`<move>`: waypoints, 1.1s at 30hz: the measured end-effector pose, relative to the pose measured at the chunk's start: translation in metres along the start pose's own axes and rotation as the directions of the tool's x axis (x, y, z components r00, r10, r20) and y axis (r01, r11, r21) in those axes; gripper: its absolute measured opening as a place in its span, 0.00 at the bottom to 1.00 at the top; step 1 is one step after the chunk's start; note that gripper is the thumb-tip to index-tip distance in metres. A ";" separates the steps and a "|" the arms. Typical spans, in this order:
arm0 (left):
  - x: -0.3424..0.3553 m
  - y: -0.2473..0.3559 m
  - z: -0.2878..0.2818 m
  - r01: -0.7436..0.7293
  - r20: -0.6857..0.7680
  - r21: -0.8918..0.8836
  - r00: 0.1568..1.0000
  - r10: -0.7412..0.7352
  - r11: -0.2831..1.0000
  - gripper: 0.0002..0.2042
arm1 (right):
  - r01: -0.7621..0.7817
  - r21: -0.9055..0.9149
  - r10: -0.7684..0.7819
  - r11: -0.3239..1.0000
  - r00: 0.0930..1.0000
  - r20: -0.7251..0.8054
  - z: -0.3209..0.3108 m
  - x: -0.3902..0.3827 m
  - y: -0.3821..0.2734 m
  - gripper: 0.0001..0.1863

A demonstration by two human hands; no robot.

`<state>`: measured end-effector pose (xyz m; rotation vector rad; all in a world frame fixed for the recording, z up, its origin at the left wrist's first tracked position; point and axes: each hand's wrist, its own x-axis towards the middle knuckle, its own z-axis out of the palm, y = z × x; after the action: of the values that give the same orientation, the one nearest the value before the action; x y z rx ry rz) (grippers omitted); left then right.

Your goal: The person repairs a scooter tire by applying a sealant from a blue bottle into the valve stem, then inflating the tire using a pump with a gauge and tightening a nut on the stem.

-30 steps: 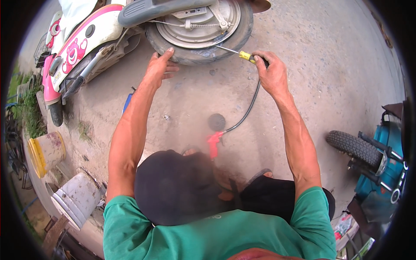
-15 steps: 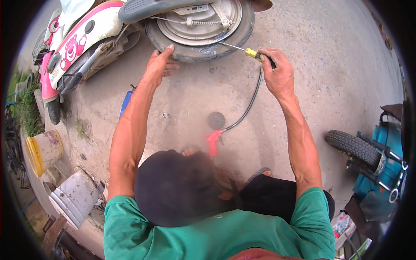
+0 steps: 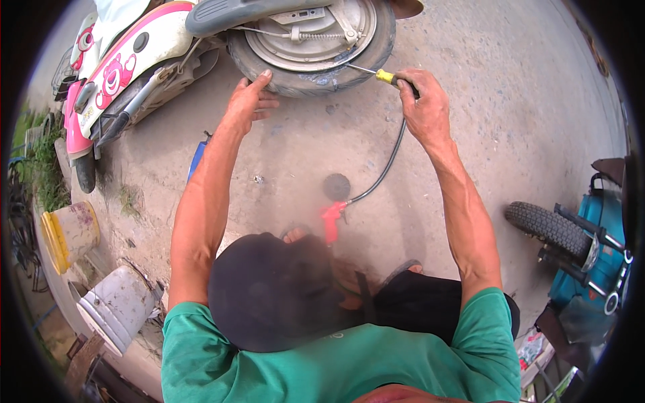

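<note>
In my right hand (image 3: 426,106) is a screwdriver (image 3: 385,76) with a yellow and black handle. Its metal shaft points left, and the tip meets the wheel where the tire (image 3: 302,86) borders the metal rim (image 3: 289,62). My left hand (image 3: 252,101) rests its thumb against the tire's near left side, with the other fingers apart and nothing in them. The wheel belongs to a white and pink scooter (image 3: 158,35) at the far left. A brake rod with a spring (image 3: 316,36) crosses the wheel hub.
A red air gun (image 3: 332,218) on a black hose (image 3: 386,168) lies between me and the wheel. A blue object (image 3: 197,160) is partly behind my left forearm. Two buckets, one yellow-rimmed (image 3: 59,242) and one white (image 3: 111,309), stand left. A teal vehicle (image 3: 583,255) is at right.
My right hand has shifted slightly left with the screwdriver, and its tip has moved a little to the right along the rim edge. The left hand stays at the tire.
</note>
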<state>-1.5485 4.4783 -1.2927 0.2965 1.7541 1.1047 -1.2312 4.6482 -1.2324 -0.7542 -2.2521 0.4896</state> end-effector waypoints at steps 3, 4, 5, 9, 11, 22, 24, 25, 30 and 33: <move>0.000 -0.002 0.002 0.006 -0.061 -0.035 0.998 -0.008 0.999 0.45 | 0.026 -0.011 -0.027 1.000 0.999 -0.027 -0.008 -0.003 -0.001 0.08; 0.000 -0.001 -0.001 0.000 -0.025 -0.027 1.000 0.000 1.000 0.45 | 0.038 -0.018 -0.039 0.999 0.998 -0.048 -0.013 -0.003 -0.002 0.08; 0.001 -0.001 -0.003 -0.006 0.010 -0.019 1.000 0.006 1.000 0.45 | 0.037 -0.018 -0.038 0.999 0.998 -0.047 -0.017 -0.004 -0.003 0.08; -0.001 -0.002 -0.003 0.000 -0.032 -0.044 0.999 -0.001 0.999 0.46 | -0.068 0.057 0.070 0.996 0.997 -0.034 -0.031 -0.005 -0.003 0.09; 0.000 -0.001 -0.002 -0.018 0.031 -0.037 0.999 0.019 0.999 0.53 | -0.021 0.012 0.021 1.000 0.999 -0.037 -0.034 -0.005 0.001 0.09; -0.002 0.000 0.003 -0.001 -0.042 -0.058 0.999 -0.002 0.998 0.47 | 0.014 0.145 -0.015 0.989 1.000 0.007 -0.002 -0.009 -0.016 0.09; -0.002 -0.003 -0.002 -0.009 -0.030 -0.050 1.000 0.007 0.999 0.46 | -0.062 0.203 0.062 0.977 0.998 0.008 -0.012 -0.008 -0.023 0.09; -0.003 -0.004 0.000 -0.012 -0.040 -0.067 0.999 0.009 0.998 0.44 | -0.141 0.248 0.143 0.958 0.990 0.010 -0.018 -0.010 -0.024 0.08; 0.003 -0.008 0.000 -0.033 0.014 -0.074 0.999 0.034 0.997 0.40 | -0.400 0.253 0.402 0.881 0.914 0.046 -0.036 -0.030 0.002 0.09; 0.009 -0.012 0.001 -0.063 -0.023 -0.124 0.998 0.061 0.990 0.36 | -0.544 0.315 0.535 0.778 0.836 0.124 -0.040 -0.045 0.022 0.10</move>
<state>-1.5485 4.4776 -1.3076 0.2666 1.6940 1.2595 -1.1681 4.6415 -1.2397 -1.2145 -1.8687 1.1366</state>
